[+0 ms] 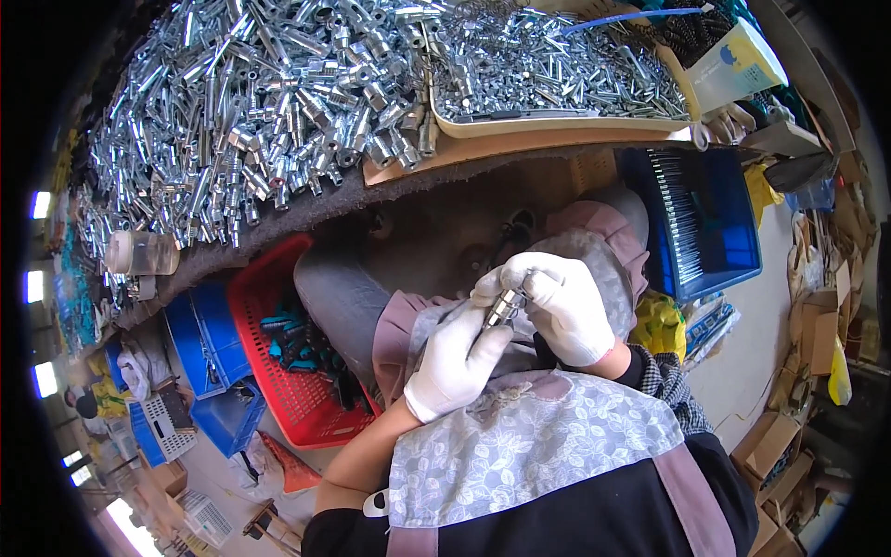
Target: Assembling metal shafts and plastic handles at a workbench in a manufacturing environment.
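Above my lap, both gloved hands hold one small shiny metal fitting (pixel 504 309), tilted, with a ridged round body. My left hand (pixel 457 365) wears a white glove and has its fingers closed about the lower end of the fitting. From the other side my right hand (pixel 568 311), gloved in white too, pinches the upper end between thumb and fingers. The fingers hide part of the fitting. Beyond my hands, a big heap of loose metal fittings (pixel 306 102) covers the bench on the left. A shallow tray (pixel 557 125) of small metal pins and springs stands beside it.
A red basket (pixel 306 436) with black and teal handled things stands left of my legs, near blue bins (pixel 200 339). To the right is a blue crate (pixel 733 241) with a row of thin metal rods. A clear jar (pixel 139 252) lies at the bench's left edge.
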Demonstrator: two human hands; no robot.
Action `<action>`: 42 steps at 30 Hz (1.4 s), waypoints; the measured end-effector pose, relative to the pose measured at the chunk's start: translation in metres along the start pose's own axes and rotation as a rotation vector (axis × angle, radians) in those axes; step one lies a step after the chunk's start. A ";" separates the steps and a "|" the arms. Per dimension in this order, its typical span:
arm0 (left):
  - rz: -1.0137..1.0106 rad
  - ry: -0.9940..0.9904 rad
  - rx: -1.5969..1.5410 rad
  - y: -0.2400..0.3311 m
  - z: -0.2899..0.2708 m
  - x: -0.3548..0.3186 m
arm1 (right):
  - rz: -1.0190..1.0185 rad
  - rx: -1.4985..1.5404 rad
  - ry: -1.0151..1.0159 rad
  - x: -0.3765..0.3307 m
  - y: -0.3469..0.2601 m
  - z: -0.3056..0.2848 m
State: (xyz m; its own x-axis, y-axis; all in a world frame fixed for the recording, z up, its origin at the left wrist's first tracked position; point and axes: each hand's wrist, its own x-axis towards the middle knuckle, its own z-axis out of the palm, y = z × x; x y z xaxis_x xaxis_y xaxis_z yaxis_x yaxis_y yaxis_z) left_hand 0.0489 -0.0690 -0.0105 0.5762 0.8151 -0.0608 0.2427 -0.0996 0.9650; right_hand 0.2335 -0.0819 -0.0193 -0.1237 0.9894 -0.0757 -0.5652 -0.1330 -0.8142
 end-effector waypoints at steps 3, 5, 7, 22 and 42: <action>0.026 0.057 0.116 0.000 0.005 0.002 | 0.014 -0.024 0.082 -0.002 0.002 -0.001; -0.075 0.025 -0.008 -0.002 0.005 0.001 | 0.046 -0.025 0.073 -0.001 0.000 0.000; -0.244 -0.060 -0.316 -0.004 0.006 0.002 | 0.066 0.034 0.078 0.000 0.005 -0.005; -0.020 0.219 0.148 0.018 -0.019 0.008 | -0.043 0.200 0.072 0.014 0.021 -0.020; -0.094 0.364 -0.007 0.014 -0.049 0.006 | 0.014 -2.277 0.644 0.295 -0.223 -0.094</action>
State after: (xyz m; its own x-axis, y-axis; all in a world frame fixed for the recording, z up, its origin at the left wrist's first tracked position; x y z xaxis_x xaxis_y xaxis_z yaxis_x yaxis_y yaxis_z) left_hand 0.0174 -0.0373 0.0153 0.2360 0.9702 -0.0557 0.2756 -0.0119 0.9612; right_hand 0.3996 0.2447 0.0855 0.3069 0.9344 0.1807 0.9349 -0.3315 0.1267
